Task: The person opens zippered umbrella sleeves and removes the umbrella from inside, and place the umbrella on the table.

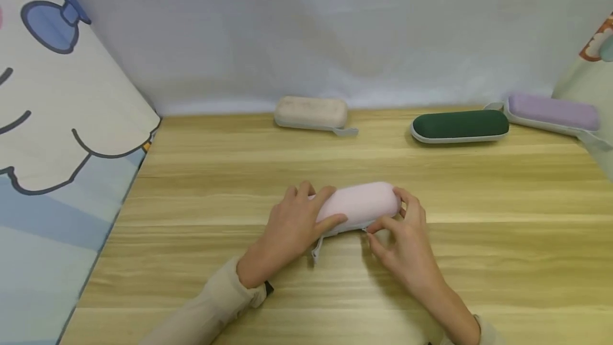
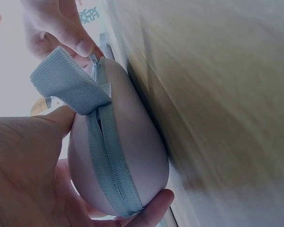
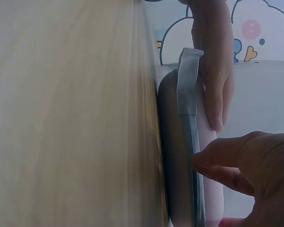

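Observation:
A pale pink zip case [image 1: 359, 204] lies on the wooden table, its grey zipper band facing the person. My left hand [image 1: 291, 220] grips its left end, thumb on the near top edge and fingers over the far side. With thumb and index finger my right hand [image 1: 408, 246] pinches the small metal zipper pull [image 2: 94, 59], while its other fingers touch the case's right end. A grey fabric loop [image 2: 68, 82] sticks out from the band near the left hand. Beside that loop, the left wrist view shows a narrow dark slit in the zipper [image 2: 106, 142].
Along the table's back edge lie a beige case [image 1: 311, 112], a dark green case [image 1: 461, 125] and a lilac case [image 1: 553, 112]. Behind them hangs a pale cloth [image 1: 335, 31]. A cartoon-printed cloth [image 1: 62, 121] borders the table [image 1: 191, 174] on the left.

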{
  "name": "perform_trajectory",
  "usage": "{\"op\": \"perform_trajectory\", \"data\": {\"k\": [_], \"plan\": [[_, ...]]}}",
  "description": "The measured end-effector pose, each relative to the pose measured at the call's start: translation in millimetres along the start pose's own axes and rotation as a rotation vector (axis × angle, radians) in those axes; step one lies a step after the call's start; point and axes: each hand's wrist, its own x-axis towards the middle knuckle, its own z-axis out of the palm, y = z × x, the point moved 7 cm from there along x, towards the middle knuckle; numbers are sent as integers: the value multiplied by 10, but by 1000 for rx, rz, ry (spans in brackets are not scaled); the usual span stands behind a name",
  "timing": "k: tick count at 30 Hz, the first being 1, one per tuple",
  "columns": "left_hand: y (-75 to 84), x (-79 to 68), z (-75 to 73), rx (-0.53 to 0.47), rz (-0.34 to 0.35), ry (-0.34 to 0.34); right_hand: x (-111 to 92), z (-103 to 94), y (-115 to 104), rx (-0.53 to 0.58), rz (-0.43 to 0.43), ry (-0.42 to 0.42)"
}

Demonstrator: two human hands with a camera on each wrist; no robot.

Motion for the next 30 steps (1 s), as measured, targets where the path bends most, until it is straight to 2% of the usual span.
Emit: {"op": "perform_trajectory", "data": {"k": [5, 17, 22, 30], "plan": [[7, -9, 8, -4, 5, -4, -40, 37, -10, -12, 24, 12], [40, -8, -12, 15, 23, 42, -82, 114, -68, 6, 76, 56], [65, -8, -21, 40, 45, 76, -99, 127, -100, 18, 77, 67], [63, -37, -24, 45, 34, 84, -115, 176, -130, 5, 40, 96]]}}
